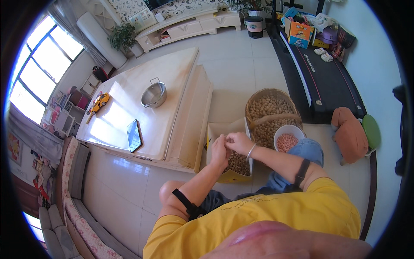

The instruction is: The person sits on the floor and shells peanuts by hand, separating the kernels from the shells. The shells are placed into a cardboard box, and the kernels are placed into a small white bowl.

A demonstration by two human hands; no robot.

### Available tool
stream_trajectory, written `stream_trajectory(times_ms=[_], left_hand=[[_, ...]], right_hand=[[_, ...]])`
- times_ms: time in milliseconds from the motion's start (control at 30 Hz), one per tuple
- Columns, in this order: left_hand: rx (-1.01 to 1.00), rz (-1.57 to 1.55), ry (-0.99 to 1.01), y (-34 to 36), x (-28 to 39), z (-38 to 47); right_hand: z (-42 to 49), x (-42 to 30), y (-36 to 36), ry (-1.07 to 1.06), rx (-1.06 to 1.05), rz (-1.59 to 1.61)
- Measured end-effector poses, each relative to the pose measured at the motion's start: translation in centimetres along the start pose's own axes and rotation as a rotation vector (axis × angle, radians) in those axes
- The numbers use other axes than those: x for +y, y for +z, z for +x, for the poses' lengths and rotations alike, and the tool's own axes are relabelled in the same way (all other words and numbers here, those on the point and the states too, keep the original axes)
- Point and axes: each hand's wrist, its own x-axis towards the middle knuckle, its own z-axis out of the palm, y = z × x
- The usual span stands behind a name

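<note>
My left hand [220,151] and my right hand [238,142] meet at the fingertips above a cardboard box [230,177] holding what look like empty peanut shells [238,163]. The fingers are pinched together; whatever lies between them is too small to make out. Just right of the box stands a wicker basket [250,97] filled with unshelled peanuts [270,105], its handle [275,119] arching across. A white bowl [277,132] of pink shelled peanuts [286,142] rests at the basket's near right side, by my knee.
To the left is a low table [161,129] with a steel pot [154,94], a smartphone [134,136] and a yellow toy car [100,103]. A treadmill [323,77] stands at the upper right, and an orange-brown padded stool [349,136] at the right.
</note>
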Motion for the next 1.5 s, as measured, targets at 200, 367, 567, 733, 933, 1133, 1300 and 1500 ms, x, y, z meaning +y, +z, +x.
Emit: stream_trajectory(times_ms=[200,367,567,733,933,1133,1300,1500], left_hand=[[0.043,-0.038,-0.005,-0.8,-1.6,1.8],[0.032,0.036,-0.065,-1.8,-1.0,1.7],[0.165,0.051,0.048,-0.9,-0.2,1.1],[0.105,0.24,0.155,-1.1,0.2,1.4],[-0.209,1.147,0.534,-0.7,-0.4,1.2],[-0.324,1.003,0.498,0.1,1.2,0.0],[-0.191,0.772,0.39,0.9,1.8,-0.5],[-0.08,0.568,0.391,-0.5,2.6,1.2]], right_hand=[[0.2,0.4,-0.1,-0.037,0.013,-0.126],[0.2,0.7,0.0,-0.101,0.002,-0.242],[0.1,1.3,0.5,-0.163,0.018,-0.154],[0.5,1.6,0.8,0.239,0.015,0.372],[1.1,1.9,1.0,0.476,0.038,0.642],[0.9,0.9,-0.3,0.573,-0.013,0.856],[0.7,-0.3,-1.2,0.616,-0.085,0.944],[0.9,-0.2,-1.5,0.572,-0.103,0.988]])
